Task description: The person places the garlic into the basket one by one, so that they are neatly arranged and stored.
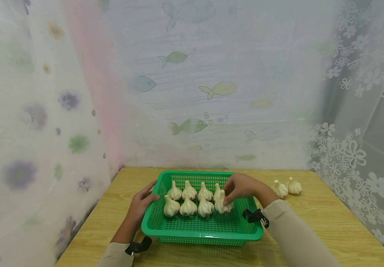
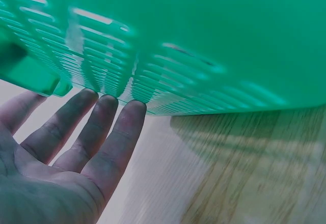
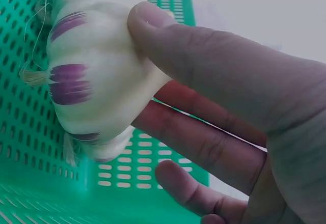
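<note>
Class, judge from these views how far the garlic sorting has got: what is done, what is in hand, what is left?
Done: seven white garlic bulbs stand in two rows in the green slotted plastic basket. In hand: the right hand grips an eighth bulb at the front row's end, while the left hand rests straight fingers against the basket's side. Left: two bulbs on the wooden table.

We are looking at a small curtained-off booth, more a makeshift recording corner than a lived-in room. Sheer curtains (image 1: 185, 92) printed with fish hang behind a plain wooden table (image 1: 328, 222), flower-patterned ones (image 1: 28, 148) close the left side, and white floral lace (image 1: 362, 155) closes the right. We see no furniture beyond the table.
</note>
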Tool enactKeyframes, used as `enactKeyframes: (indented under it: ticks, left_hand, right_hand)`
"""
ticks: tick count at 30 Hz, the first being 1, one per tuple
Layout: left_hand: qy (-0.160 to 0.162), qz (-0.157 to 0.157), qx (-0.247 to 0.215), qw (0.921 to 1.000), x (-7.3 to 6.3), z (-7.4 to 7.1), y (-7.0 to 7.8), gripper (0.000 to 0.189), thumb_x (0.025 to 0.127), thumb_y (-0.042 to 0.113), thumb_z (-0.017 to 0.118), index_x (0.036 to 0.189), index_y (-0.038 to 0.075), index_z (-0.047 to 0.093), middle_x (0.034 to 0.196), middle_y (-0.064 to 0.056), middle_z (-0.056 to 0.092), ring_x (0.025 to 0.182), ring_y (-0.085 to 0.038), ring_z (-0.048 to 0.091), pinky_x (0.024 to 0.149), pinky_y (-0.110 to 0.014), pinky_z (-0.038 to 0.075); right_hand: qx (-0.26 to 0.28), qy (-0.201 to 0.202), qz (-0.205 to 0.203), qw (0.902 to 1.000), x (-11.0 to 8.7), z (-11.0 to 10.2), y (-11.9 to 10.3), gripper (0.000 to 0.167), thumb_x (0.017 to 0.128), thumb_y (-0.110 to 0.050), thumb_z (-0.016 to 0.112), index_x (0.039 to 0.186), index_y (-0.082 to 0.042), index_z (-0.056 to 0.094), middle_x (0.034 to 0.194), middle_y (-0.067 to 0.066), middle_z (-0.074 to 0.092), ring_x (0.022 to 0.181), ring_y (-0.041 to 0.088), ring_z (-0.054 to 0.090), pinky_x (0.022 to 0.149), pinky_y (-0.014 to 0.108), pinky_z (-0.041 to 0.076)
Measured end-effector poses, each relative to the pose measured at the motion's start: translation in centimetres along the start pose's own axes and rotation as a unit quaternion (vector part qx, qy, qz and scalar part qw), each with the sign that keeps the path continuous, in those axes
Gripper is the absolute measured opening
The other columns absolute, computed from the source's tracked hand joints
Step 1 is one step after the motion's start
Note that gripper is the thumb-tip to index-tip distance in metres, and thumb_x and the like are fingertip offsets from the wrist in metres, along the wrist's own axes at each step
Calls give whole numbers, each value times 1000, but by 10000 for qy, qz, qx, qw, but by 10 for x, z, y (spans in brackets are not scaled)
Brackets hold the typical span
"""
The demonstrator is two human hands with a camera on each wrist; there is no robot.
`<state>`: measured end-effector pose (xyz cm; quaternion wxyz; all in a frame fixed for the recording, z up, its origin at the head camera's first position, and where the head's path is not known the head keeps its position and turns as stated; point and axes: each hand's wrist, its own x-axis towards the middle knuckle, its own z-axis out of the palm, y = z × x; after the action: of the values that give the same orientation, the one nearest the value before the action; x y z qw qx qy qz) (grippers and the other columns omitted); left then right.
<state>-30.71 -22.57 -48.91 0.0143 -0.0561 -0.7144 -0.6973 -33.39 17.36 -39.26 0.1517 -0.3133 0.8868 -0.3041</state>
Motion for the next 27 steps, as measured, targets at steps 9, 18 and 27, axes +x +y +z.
enactKeyframes:
  ticks: [9, 18, 27]
  left_hand:
    - [65, 59, 78, 9999, 0, 0, 0, 63, 98, 13, 65, 156, 31, 48, 144, -20, 61, 117, -32, 68, 86, -44, 61]
    - [60, -22, 83, 9999, -1, 0, 3, 62, 98, 14, 64, 153, 36, 49, 144, -18, 61, 118, -34, 67, 88, -46, 61]
    - [112, 24, 84, 9999, -1, 0, 1, 63, 97, 14, 65, 155, 32, 49, 143, -21, 61, 117, -33, 68, 86, -45, 61]
  right_hand:
    - [-240, 113, 240, 9994, 4, 7, 0, 20, 81, -25, 89, 99, -16, 83, 105, 0, 78, 95, 17, 73, 83, 41, 60]
    - [-568, 321, 746, 9951, 7, 14, -2, 28, 78, -27, 92, 103, -18, 82, 101, -4, 78, 92, 14, 72, 81, 38, 60]
    - [-567, 394, 674, 9953, 7, 17, -2, 19, 80, -24, 90, 97, -19, 83, 94, -7, 78, 86, 10, 71, 78, 36, 59]
